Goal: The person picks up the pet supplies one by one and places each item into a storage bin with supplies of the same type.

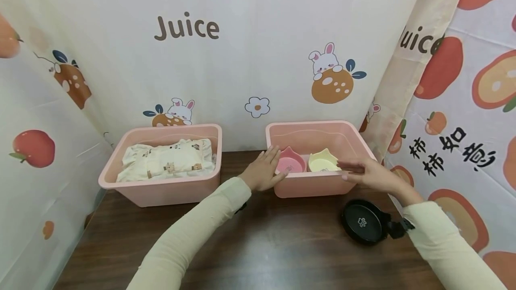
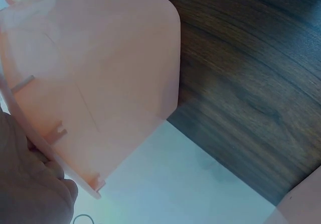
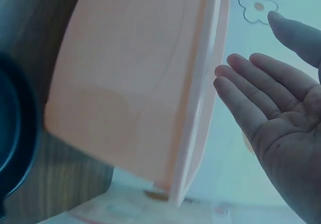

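Observation:
A pink bin (image 1: 310, 187) stands at the back right of the wooden table (image 1: 262, 245), holding a pink bowl (image 1: 291, 163) and a pale yellow bowl (image 1: 322, 162). My left hand (image 1: 264, 171) lies with straight fingers on the bin's front left corner, next to the pink bowl. My right hand (image 1: 364, 173) hovers flat over the bin's front right rim, fingers pointing left and holding nothing. In the left wrist view the hand (image 2: 30, 184) touches the bin's rim beside its wall (image 2: 100, 73). The right wrist view shows an open palm (image 3: 271, 113) beside the bin (image 3: 130, 83).
A second pink bin (image 1: 161, 191) at the back left holds a folded cream cloth (image 1: 167, 160). A black bowl (image 1: 363, 223) with a paw print sits on the table under my right forearm. Printed cloth walls close in the back and both sides.

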Motion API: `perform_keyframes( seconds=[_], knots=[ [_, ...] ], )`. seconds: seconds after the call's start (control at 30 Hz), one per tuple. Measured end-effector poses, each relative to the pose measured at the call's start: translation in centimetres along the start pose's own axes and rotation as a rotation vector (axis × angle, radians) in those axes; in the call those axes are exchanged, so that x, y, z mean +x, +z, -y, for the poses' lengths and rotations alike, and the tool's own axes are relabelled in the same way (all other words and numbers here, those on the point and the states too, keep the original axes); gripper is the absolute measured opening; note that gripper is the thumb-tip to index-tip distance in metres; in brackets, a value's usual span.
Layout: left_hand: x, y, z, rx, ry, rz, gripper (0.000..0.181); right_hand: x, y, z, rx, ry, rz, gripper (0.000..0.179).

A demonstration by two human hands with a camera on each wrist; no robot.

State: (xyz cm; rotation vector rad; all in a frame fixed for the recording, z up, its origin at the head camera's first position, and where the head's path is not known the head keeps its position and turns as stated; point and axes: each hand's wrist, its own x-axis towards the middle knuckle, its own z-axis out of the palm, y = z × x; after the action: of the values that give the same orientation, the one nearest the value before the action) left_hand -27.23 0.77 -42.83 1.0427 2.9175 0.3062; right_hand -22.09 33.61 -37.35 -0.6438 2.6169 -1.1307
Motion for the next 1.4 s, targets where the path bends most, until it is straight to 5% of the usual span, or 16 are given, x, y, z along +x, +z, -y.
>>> perform_keyframes(
  seconds=[0.3, 0.63, 0.97, 1.4],
  knots=[
    [0.2, 0.3, 0.1, -0.008, -0.016, 0.006, 0.077, -6.4, 0.5, -2.6, 0.043, 0.087, -0.069, 0.053],
    [-0.1, 0.3, -0.1, -0.027, -0.011, 0.002, 0.076, -9.6, 5.4, -8.1, 0.018, 0.131, -0.06, 0.048],
    [0.0, 0.4, 0.0, -0.007, -0.02, -0.002, 0.077, -10.5, 9.9, -10.2, -0.069, 0.219, -0.13, 0.054],
    [-0.1, 0.3, -0.1, -0.015, -0.011, -0.017, 0.076, -10.1, 11.7, -10.6, -0.241, 0.243, -0.183, 0.039]
  ],
)
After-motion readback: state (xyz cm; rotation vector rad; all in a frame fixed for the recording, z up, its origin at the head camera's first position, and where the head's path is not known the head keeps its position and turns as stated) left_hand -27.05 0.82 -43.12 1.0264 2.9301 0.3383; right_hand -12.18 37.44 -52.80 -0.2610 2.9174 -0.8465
